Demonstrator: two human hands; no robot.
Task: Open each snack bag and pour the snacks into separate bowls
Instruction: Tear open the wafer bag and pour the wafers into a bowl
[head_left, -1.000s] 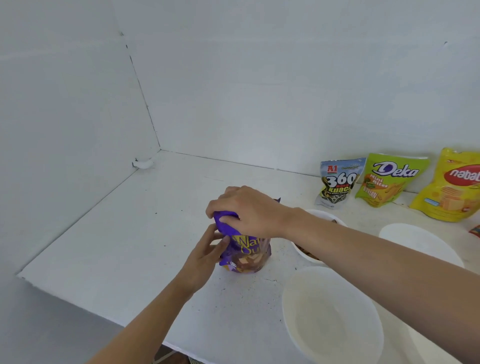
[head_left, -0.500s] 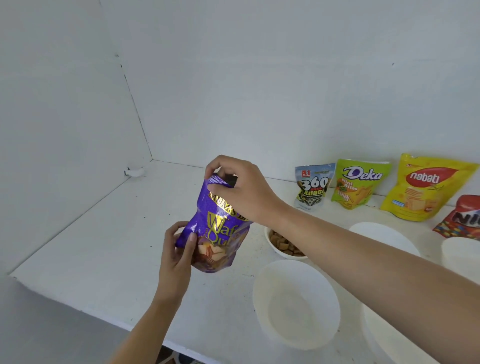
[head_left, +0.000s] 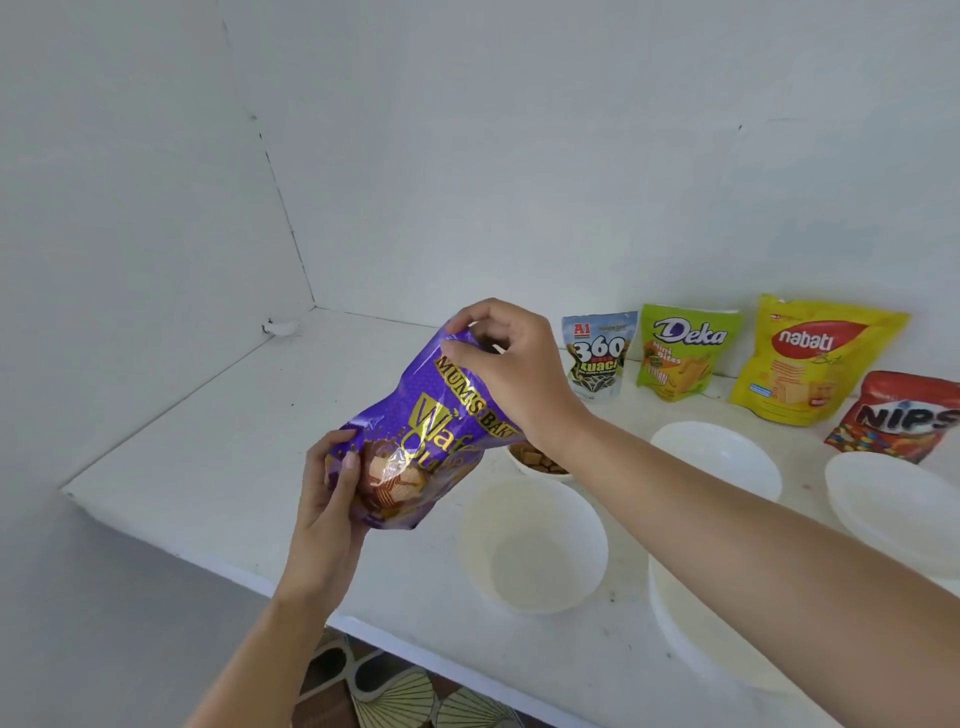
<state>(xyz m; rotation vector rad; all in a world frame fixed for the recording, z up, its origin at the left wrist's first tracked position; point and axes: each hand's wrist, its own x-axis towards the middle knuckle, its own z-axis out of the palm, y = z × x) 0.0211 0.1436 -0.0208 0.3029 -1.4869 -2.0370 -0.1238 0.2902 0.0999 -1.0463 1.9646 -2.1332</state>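
Gripping the purple wafer bag (head_left: 415, 436) from both ends, the hands keep it lifted clear of the white shelf (head_left: 218, 457): its top edge is pinched by the right hand (head_left: 511, 379), its lower corner is cupped and squeezed by the left hand (head_left: 335, 493). The bag is tilted, mouth up and away, just left of the empty bowl (head_left: 532, 545).

Trouble could be had here. Whether the top is fully opened cannot be told, so a sudden tear might be caused by the pull, and wafers could be flung across the shelf. If the bag is tipped before being carried over the empty bowl, the pieces would be spilled short of the rim.

Now the containers. Just behind the empty bowl, a small bowl (head_left: 540, 462) is seen partly hidden by the right wrist, brown pieces lying in it. To the right of the empty bowl, three more white bowls are seen, apparently bare. Far behind it, against the wall, four bags are stood unopened, by the look of them: the 360 kuaci bag (head_left: 597, 358), the Deka bag (head_left: 683, 353), the nabati bag (head_left: 810, 364) and the Nips bag (head_left: 898, 415).
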